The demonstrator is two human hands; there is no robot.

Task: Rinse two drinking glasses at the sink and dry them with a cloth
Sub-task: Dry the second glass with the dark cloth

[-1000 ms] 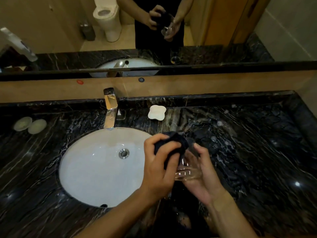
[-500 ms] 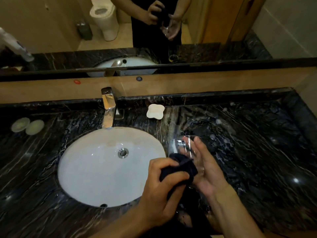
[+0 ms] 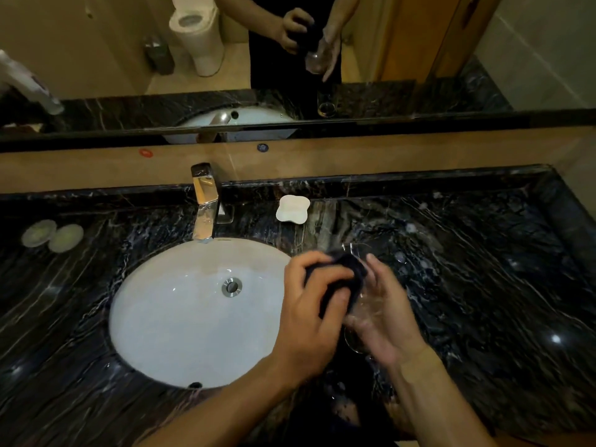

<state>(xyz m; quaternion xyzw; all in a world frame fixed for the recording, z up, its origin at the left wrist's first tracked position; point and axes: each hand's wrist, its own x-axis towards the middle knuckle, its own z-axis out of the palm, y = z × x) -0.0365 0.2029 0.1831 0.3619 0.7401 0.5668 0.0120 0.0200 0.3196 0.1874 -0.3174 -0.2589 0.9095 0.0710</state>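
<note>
Glass, clear, held in the right hand, whose fingers lie nearly straight along its side, cupping it; position just right of the sink, above the dark marble worktop. Left hand, fingers curled round a dark cloth, pressing it against the glass. Sink, white oval, with metal drain. Second glass, faintly visible standing on the worktop just beyond the hands. Tap, chrome, behind the sink. Soap dish, white, right of the tap. Two round pale lids, far left. Mirror, at the back.
</note>
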